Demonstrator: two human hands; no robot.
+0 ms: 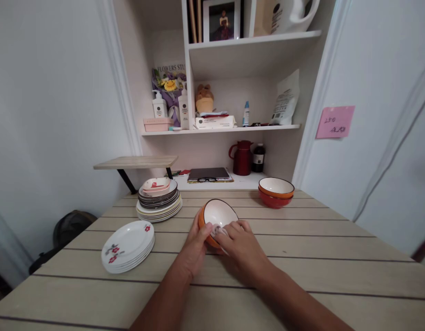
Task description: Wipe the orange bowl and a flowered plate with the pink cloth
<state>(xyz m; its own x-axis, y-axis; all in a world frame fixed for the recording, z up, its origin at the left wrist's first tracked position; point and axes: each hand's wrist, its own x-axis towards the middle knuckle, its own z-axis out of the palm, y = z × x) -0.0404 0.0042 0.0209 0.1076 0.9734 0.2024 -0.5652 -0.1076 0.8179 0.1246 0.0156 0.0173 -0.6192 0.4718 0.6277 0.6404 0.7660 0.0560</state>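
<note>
An orange bowl (219,211) with a white inside and a dark rim is tilted toward me above the middle of the table. My left hand (194,246) grips its left side, the thumb over the near rim. Bunched in the closed fingers of my right hand (242,241) is a small pale cloth (218,231), pressed against the near inner rim. My right hand hides most of the cloth and part of the bowl's near side. What lies directly under the bowl is hard to make out.
On the left are a stack of white flower-patterned plates (129,243) and a taller stack of mixed plates (159,202) topped by small dishes. An orange bowl (276,186) sits in a red bowl (274,200) at the back right. Behind stand a red jug (242,158) and a laptop (208,174).
</note>
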